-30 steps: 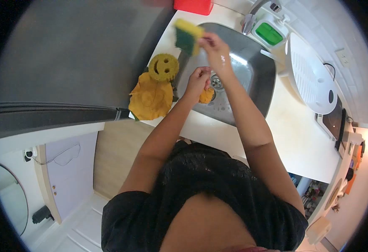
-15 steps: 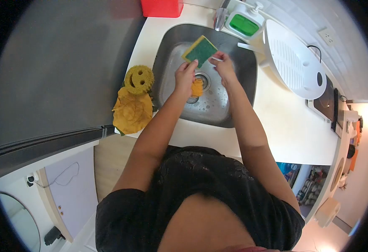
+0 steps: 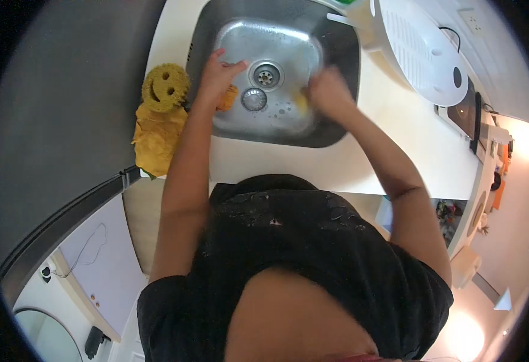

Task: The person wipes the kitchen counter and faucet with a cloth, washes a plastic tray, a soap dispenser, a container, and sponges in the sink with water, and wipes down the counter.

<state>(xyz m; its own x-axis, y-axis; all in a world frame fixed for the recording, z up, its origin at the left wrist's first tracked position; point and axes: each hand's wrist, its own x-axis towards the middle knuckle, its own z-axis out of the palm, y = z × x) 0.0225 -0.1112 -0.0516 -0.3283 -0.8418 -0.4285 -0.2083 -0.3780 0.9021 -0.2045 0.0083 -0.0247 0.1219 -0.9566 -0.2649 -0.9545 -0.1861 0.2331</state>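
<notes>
My left hand (image 3: 218,75) is over the left side of the steel sink (image 3: 270,136), its thumb and a finger spread apart. An orange item (image 3: 228,98) shows beside that hand, partly covered by it. On the right side of the sink, my right hand (image 3: 331,92) is blurred by motion, with its fingers smeared. A blurred yellow patch (image 3: 302,101) lies next to it, seemingly the sponge. The drain (image 3: 265,75) shows between my hands, with a round metal strainer (image 3: 253,99) just below it.
Left of the sink, a yellow smiley scrubber (image 3: 166,88) rests against a yellow cloth (image 3: 156,140) on the white counter (image 3: 276,164). At the right stand a white dish rack (image 3: 424,54) and a dark hob (image 3: 465,114). A dark grey appliance (image 3: 77,108) borders the left.
The view has shifted toward the sink's near side. My left hand has let go of the green and yellow sponge and opened. My right hand has moved away to the right, blurred.
</notes>
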